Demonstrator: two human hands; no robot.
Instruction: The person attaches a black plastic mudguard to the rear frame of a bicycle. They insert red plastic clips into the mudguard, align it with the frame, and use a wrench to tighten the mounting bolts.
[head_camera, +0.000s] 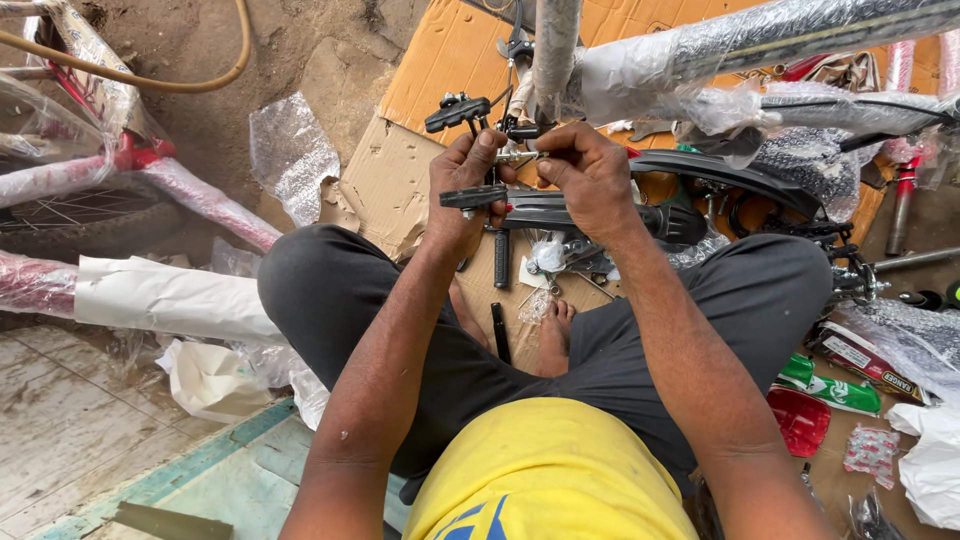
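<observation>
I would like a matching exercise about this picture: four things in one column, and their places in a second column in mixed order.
Things:
1. brake part
2. cardboard sheet
3. wrapped bicycle frame
4. red packet

Places:
a. on the ground at the far left
b. beside the person's right knee
c. under the left hand, close to the right hand
d. spread on the ground under the loose parts

Pairs: 1-c, 2-d, 3-a, 4-b
</observation>
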